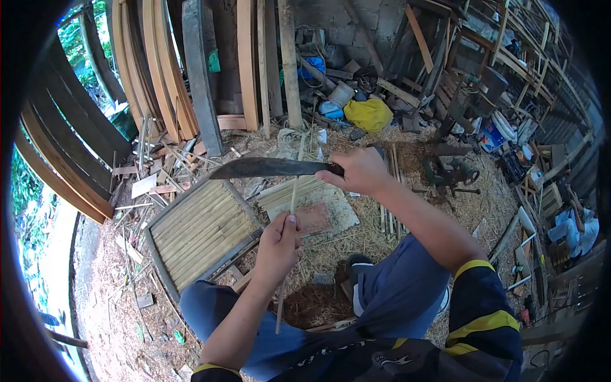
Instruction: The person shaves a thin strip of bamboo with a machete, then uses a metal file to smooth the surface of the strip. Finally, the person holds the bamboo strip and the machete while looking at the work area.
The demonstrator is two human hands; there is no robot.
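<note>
two bare hands busy over a floor of straw-coloured shavings. left hand point(278, 245) wrapped tight round a thin pale bamboo stick point(289, 216), held nearly upright above the lap, thumb pressed along its upper part, lower end poking out below the fist toward the knee. right hand point(361, 170) clenched on the handle of a long dark curved machete blade point(267, 167), laid almost level with its tip pointing left, crossing just above the top of the stick; whether edge and stick actually touch, impossible to tell.

judging by the scene, well into the work and far from over: plenty of shavings on the ground, a loose bundle of split pale bamboo strips point(289, 191) lying just beyond the stick beside a flat grey slab point(331, 213), more slivers scattered around. the stick in hand looking already slim, probably only being trimmed or smoothed; no clear sign of how many strips remain.

containers: a shallow grey-framed rectangular tray panel point(200, 232) lined edge to edge with flat bamboo slats, tilted on the ground to the left, nothing loose inside. further back, a yellow sack point(369, 114) slumped among timber, contents hidden, and a pale bucket point(342, 94) near it, inside not visible.
</note>
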